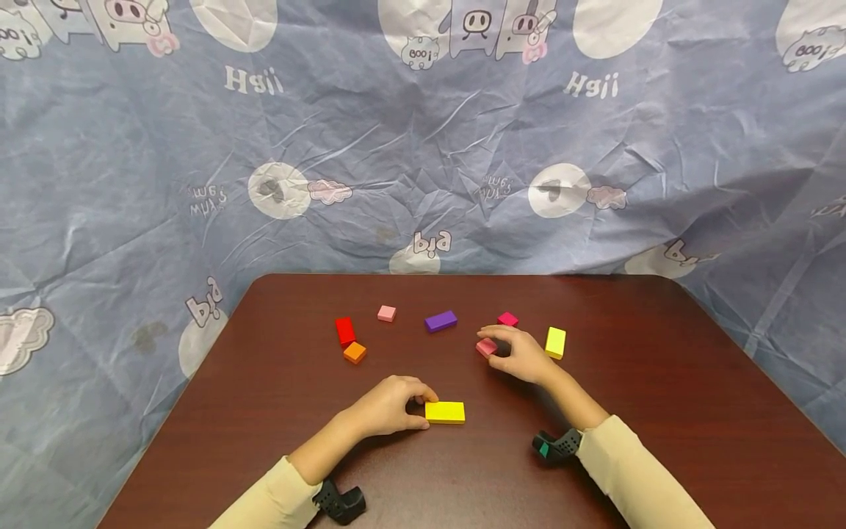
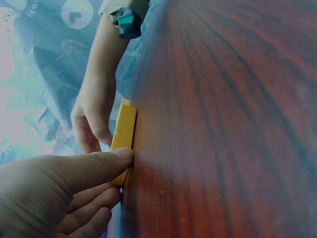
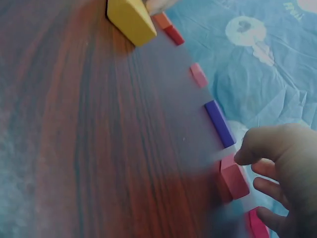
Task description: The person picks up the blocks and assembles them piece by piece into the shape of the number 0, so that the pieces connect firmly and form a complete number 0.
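Note:
My left hand (image 1: 391,408) pinches the left end of a flat yellow block (image 1: 446,413), which lies lengthwise on the table. In the left wrist view the thumb (image 2: 121,152) presses one side of this block, with curled fingers opposite. Farther back, my right hand (image 1: 522,356) has its thumb and fingers spread around a small coral-pink block (image 1: 486,347). The right wrist view shows a gap between most of those fingers and the coral-pink block (image 3: 234,179); whether the thumb touches it I cannot tell. Just behind the right hand lies a crimson block (image 1: 507,319).
Across the back of the dark wood table (image 1: 489,477) lie a red block (image 1: 345,331), an orange block (image 1: 355,353), a light pink block (image 1: 386,314) and a purple block (image 1: 440,322). A pale yellow block (image 1: 556,343) lies right of the right hand. Patterned cloth (image 1: 370,147) hangs behind.

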### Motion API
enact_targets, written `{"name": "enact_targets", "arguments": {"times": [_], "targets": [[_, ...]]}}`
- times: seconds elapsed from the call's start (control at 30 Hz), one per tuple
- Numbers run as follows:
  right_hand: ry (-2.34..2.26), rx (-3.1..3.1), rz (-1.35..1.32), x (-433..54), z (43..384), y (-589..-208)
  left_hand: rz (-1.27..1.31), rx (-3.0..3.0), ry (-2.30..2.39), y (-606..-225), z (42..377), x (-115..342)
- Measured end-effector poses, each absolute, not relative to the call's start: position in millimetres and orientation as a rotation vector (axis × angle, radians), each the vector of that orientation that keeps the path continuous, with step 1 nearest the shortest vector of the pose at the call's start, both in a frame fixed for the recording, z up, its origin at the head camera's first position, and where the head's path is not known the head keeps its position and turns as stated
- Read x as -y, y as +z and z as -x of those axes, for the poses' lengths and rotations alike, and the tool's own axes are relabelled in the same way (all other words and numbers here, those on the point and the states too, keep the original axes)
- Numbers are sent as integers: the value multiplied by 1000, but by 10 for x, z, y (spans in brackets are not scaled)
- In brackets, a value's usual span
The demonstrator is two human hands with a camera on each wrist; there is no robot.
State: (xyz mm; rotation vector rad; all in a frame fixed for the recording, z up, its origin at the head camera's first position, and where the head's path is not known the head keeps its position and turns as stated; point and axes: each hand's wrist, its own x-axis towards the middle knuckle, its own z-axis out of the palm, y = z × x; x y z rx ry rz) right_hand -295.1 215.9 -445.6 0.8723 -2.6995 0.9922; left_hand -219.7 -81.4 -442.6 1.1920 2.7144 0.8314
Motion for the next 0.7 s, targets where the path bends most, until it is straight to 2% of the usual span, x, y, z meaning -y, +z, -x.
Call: {"name": "enact_targets", "arguments": {"times": [0.7], "targets": [[1058,2727,-782,-2169,2889,-4562,-1216,-2707,860,-4454,2214,830]]}}
